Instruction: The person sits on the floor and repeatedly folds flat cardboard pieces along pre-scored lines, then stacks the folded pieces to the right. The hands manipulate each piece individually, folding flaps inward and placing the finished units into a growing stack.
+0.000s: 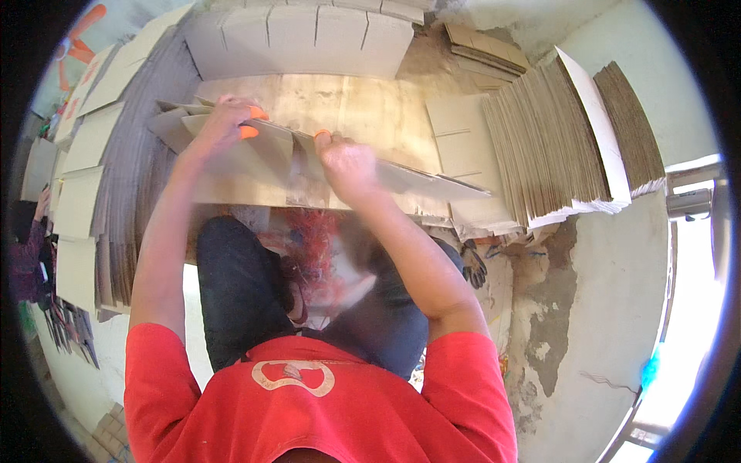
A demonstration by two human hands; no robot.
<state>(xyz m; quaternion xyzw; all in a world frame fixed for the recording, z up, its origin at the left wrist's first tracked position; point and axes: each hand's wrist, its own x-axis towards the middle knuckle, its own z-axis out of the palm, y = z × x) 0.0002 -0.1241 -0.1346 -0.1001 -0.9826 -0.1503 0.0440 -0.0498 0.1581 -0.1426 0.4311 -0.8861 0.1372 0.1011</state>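
Two hands, left (228, 122) and right (350, 164), grip one bunch of cards (262, 150) along the near edge of the wooden bench (363, 104); three orange finger covers (248, 132) show. Stacks (544, 143) line its other edges; the wall (610, 270) peels.

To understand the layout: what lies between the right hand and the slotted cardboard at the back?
In the head view, bare pale tabletop lies between the right hand and the slotted cardboard.

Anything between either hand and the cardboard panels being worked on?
Nothing visible. The left hand and right hand are both at the upper edges of the cardboard panels; orange finger covers show on both.
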